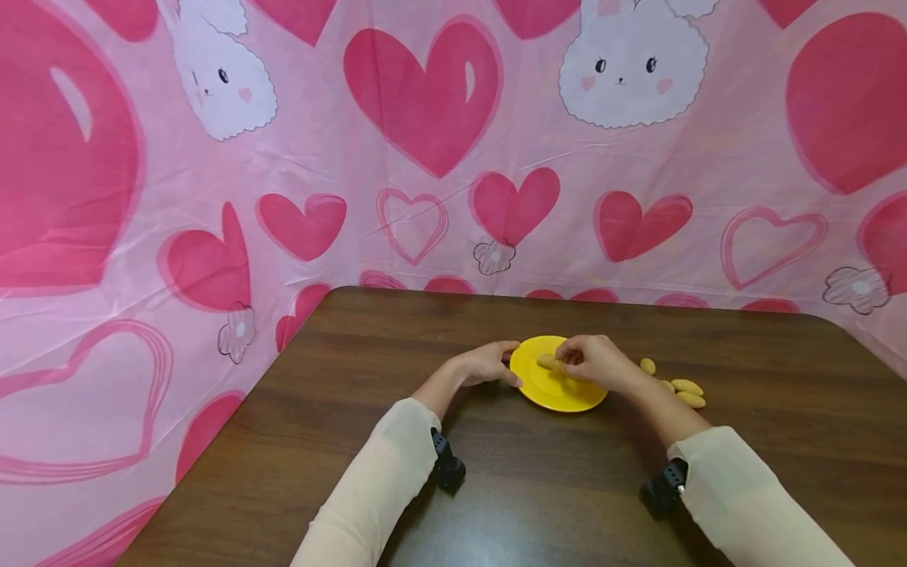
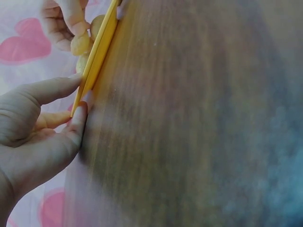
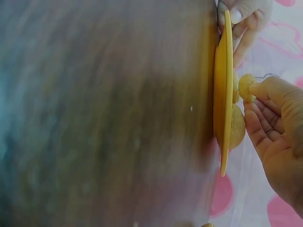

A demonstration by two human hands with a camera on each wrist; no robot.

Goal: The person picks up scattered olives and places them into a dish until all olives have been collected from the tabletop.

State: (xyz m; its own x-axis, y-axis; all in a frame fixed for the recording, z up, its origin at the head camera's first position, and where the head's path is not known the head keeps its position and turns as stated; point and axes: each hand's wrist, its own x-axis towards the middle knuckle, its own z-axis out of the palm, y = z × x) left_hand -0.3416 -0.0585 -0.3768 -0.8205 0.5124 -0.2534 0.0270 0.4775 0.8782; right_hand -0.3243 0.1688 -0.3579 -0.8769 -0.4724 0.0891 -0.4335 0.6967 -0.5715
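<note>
1. The yellow plate (image 1: 551, 398) sits right of centre in the head view, on the table (image 1: 524, 488).
2. The left hand (image 1: 487, 365) has its fingers clamped on the plate's left rim.
3. The right hand (image 1: 598, 364) has fingers pinched together on a yellow piece (image 3: 246, 87), close over the plate, where other pieces (image 3: 238, 128) rest.
4. Loose pieces (image 1: 688, 387) lie right of the plate.
5. The step in hand appears to be arranging pieces there; the next move seems to call for steadying the rim and parting the right fingers gently.
</note>
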